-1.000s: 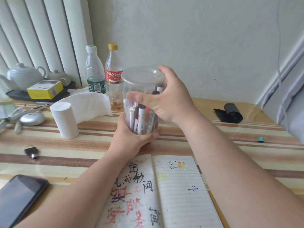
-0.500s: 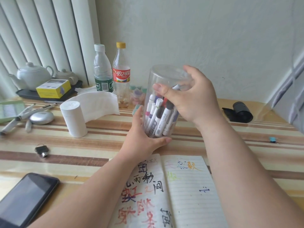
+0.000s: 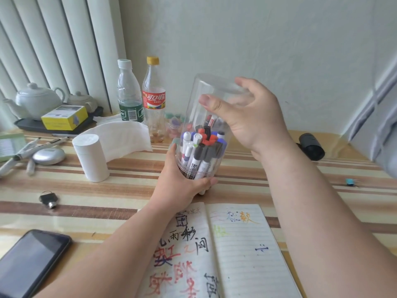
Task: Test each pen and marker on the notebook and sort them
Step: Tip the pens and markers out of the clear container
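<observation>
The left hand [image 3: 182, 186] cupped the base of the tilted clear jar [image 3: 206, 87], fingers curled round it. The right hand [image 3: 253, 123] gripped the jar's upper wall, thumb in front. Markers [image 3: 199, 151] stood packed inside, between both hands. The open notebook [image 3: 236, 244] lay just nearer on the striped table [image 3: 129, 190].

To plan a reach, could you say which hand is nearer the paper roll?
Left. The left hand holds the jar base right of the roll; the right hand holds its top, farther right.
</observation>
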Action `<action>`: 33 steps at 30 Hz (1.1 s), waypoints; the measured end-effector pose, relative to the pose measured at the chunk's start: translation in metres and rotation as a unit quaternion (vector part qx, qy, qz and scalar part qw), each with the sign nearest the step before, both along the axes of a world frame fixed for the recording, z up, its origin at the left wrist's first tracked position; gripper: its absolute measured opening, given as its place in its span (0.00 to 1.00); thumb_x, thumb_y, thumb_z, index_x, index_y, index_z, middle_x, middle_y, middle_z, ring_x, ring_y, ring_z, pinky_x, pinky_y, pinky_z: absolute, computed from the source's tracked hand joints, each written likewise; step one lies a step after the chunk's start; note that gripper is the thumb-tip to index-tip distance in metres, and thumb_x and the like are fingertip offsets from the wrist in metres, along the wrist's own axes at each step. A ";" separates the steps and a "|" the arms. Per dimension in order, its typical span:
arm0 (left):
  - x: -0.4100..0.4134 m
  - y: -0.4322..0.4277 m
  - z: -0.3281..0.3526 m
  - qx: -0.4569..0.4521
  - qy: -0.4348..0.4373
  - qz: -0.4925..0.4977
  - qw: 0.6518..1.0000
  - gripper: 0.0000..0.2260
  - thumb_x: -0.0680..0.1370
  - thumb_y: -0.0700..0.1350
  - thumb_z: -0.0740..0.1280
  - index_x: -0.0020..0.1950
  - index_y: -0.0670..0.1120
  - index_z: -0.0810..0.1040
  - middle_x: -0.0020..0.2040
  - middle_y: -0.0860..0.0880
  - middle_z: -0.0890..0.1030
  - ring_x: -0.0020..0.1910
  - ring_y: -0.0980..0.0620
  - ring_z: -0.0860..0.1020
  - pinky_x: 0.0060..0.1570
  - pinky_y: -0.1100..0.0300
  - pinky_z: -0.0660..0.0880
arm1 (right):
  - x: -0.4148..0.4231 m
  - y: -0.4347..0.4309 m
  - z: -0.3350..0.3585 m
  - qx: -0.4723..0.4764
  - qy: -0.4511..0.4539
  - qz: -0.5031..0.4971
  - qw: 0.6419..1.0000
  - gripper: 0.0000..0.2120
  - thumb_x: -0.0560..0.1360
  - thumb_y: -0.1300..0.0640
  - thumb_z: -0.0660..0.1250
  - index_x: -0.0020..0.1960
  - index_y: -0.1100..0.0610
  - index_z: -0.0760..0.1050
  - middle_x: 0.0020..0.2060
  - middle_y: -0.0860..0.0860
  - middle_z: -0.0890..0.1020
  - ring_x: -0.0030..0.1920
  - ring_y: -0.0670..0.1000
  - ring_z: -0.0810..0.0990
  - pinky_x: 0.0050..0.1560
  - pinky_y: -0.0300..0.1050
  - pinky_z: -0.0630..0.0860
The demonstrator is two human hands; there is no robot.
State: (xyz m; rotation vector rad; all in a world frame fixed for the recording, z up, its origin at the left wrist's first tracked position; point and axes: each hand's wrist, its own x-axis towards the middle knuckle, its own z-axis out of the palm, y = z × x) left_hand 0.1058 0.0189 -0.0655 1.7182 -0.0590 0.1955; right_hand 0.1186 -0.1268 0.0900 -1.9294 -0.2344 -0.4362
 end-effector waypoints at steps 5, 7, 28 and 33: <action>0.004 0.001 0.001 0.037 0.002 0.016 0.999 0.45 0.59 0.57 0.86 0.70 0.51 0.68 0.52 0.48 0.85 0.48 0.44 0.85 0.47 0.46 0.83 | -0.002 0.002 0.008 0.054 -0.024 0.004 0.998 0.50 0.58 0.33 0.81 0.74 0.51 0.70 0.66 0.42 0.75 0.58 0.31 0.73 0.61 0.37 0.73; 0.004 0.002 -0.001 0.040 0.009 0.027 0.999 0.43 0.58 0.60 0.86 0.67 0.49 0.72 0.50 0.49 0.85 0.45 0.46 0.85 0.42 0.51 0.82 | -0.001 0.003 0.011 0.076 -0.026 0.003 0.997 0.52 0.55 0.31 0.81 0.73 0.51 0.72 0.66 0.45 0.77 0.63 0.42 0.78 0.64 0.46 0.77; -0.011 0.002 0.011 0.421 -0.084 0.130 0.894 0.43 0.68 0.63 0.73 0.79 0.56 0.61 0.70 0.56 0.73 0.71 0.49 0.69 0.73 0.47 0.63 | 0.007 -0.077 -0.035 0.240 0.163 -0.018 0.957 0.27 0.65 0.37 0.78 0.60 0.47 0.79 0.56 0.52 0.85 0.47 0.51 0.84 0.32 0.40 0.75; -0.013 0.002 0.015 0.494 -0.044 0.108 0.862 0.47 0.67 0.78 0.63 0.81 0.59 0.54 0.77 0.59 0.65 0.77 0.52 0.61 0.79 0.45 0.51 | 0.010 -0.098 -0.044 0.220 0.182 -0.036 0.958 0.37 0.58 0.34 0.81 0.63 0.47 0.77 0.58 0.50 0.84 0.53 0.54 0.86 0.33 0.41 0.78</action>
